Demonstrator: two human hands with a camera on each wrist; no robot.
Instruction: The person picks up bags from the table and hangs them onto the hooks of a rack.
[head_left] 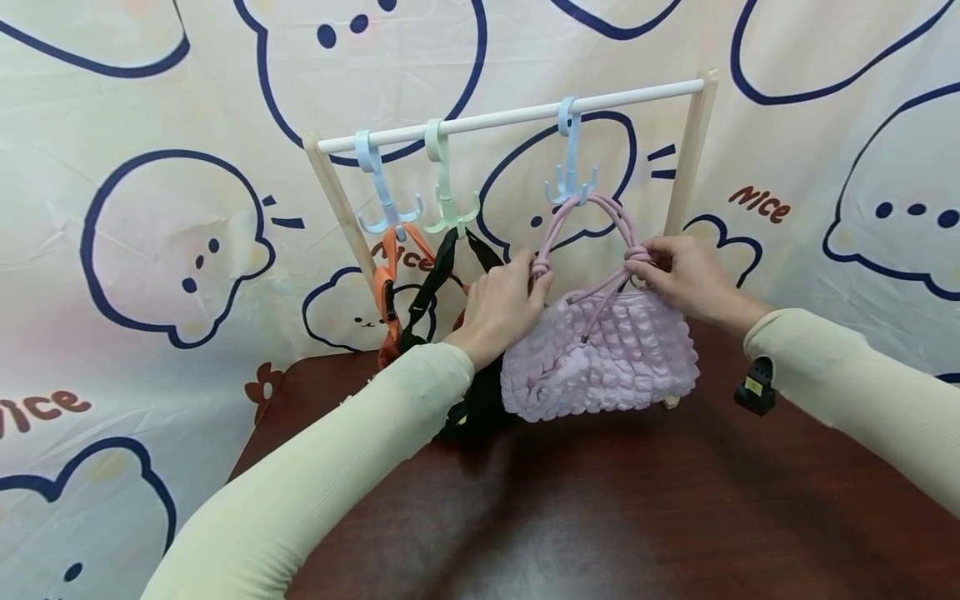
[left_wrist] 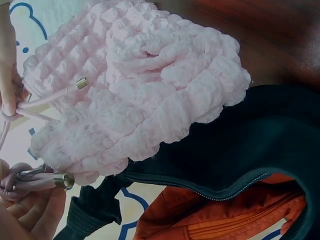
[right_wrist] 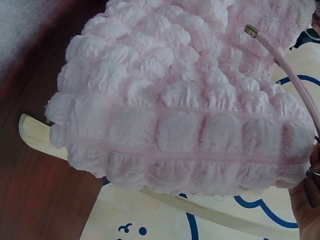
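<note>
A pink puffy handbag (head_left: 600, 358) is at the rack, its cord handles (head_left: 592, 200) reaching up to the prongs of a blue hook (head_left: 572, 162); whether they sit over a prong I cannot tell. My left hand (head_left: 504, 304) grips the knotted cord at the bag's left end. At the right end, my right hand (head_left: 686, 275) pinches the other knot between thumb and fingers. In the left wrist view, the pink bag (left_wrist: 150, 75) partly covers a dark bag (left_wrist: 250, 130). Metal-tipped cord ends hang over the bag's front.
The rack has a white bar (head_left: 510, 118) between wooden posts. On its left, another blue hook (head_left: 381, 183) carries an orange strap (head_left: 390, 275), and a green hook (head_left: 447, 183) carries a black strap (head_left: 431, 283). An orange bag (left_wrist: 220, 215) shows behind the dark one. Below is a brown table (head_left: 570, 508).
</note>
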